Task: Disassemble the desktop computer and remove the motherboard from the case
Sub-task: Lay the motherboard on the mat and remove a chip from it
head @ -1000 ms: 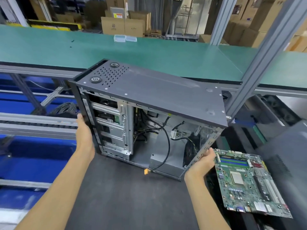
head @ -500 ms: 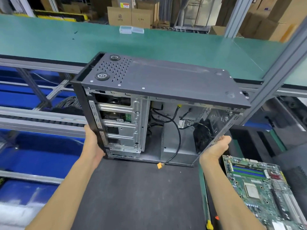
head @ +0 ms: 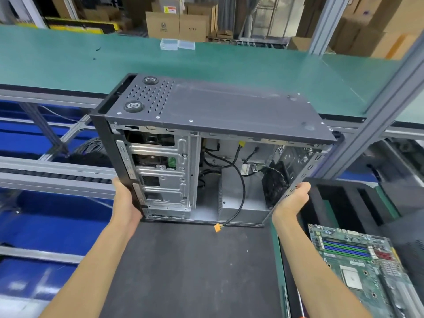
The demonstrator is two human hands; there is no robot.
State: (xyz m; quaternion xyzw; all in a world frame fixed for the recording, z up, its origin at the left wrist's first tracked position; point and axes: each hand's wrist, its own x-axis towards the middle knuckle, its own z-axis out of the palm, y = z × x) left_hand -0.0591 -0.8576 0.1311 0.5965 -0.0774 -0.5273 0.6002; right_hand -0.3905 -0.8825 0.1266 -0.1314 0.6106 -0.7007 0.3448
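I grip the open case (head: 220, 106) with my left hand (head: 125, 203) and right hand (head: 292, 200); inside, loose cables (head: 238, 180) and drive bays (head: 160, 171); motherboard (head: 364, 271) lies outside.

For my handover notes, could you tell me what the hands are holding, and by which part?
Both hold the computer case: left hand on its front edge, right hand on its rear edge.

The dark grey computer case (head: 215, 143) stood upright between both hands, its open side showing silver drive bays and loose black cables. The green motherboard (head: 362, 269) lay flat outside it, below and right of the right hand.
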